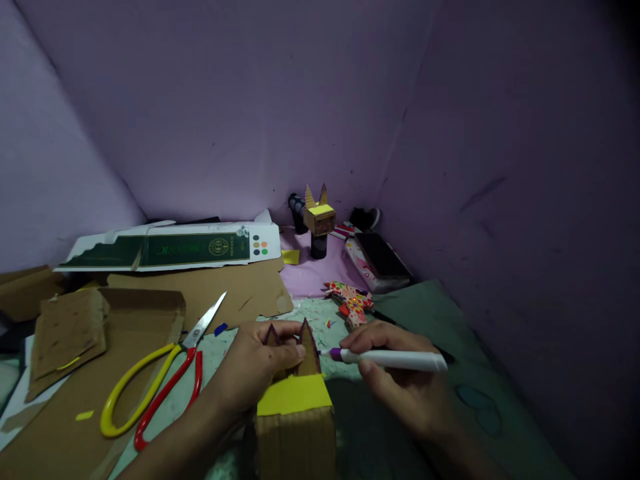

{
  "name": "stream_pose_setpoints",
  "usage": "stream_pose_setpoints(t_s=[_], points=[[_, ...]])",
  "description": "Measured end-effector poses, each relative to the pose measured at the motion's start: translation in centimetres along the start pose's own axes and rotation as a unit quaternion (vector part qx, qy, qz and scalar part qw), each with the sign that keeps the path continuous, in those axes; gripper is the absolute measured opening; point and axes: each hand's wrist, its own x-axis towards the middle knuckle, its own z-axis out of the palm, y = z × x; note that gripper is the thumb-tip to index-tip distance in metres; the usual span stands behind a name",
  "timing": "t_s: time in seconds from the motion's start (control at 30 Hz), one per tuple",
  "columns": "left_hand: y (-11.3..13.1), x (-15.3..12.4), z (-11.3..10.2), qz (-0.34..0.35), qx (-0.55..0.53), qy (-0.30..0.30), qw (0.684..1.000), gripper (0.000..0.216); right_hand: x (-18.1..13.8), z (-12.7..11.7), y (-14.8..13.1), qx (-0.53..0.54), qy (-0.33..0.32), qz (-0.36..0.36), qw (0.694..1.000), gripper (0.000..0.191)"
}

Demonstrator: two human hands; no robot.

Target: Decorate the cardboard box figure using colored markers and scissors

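Note:
My left hand (265, 357) pinches the pointed ears of a cardboard animal head (296, 440), steadying it upright. Yellow paper (295, 395) covers the top of this box-shaped head, and dark purple lines edge the ears. In my right hand (400, 387) is a white marker (400, 360) with a purple end. Its tip is at the right edge of the right ear (310, 350). Scissors (187, 353) with one yellow and one red handle lie spread apart to the left of my left hand.
A similar cardboard head (320, 220) stands on a black cylinder (319, 245) at the back. A flower-patterned glue gun (353, 300) lies beyond my right hand. Cardboard pieces (210, 287) and a green-and-white printed sheet (195, 250) spread over the left. A phone (383, 255) rests on a box near the right wall.

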Motion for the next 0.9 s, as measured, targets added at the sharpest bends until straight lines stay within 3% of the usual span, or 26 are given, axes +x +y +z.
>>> stream_pose_setpoints(t_s=[0.23,0.4,0.67,0.9], points=[[-0.15,0.33,-0.03,-0.001,0.006,0.006,1.000,0.035,0.31,-0.52,-0.28,0.035,-0.015,0.041,0.998,0.014],[-0.29,0.39,-0.03,0.003,0.007,0.008,1.000,0.036,0.19,-0.32,-0.33,0.027,-0.044,0.039,0.998,0.013],[-0.56,0.52,-0.26,0.002,0.006,0.016,1.000,0.034,0.06,-0.05,0.09,0.012,-0.013,0.030,0.999,0.014],[-0.38,0.50,-0.29,0.003,0.003,0.006,1.000,0.034,0.03,-0.17,-0.26,0.000,-0.054,0.039,0.998,0.015]])
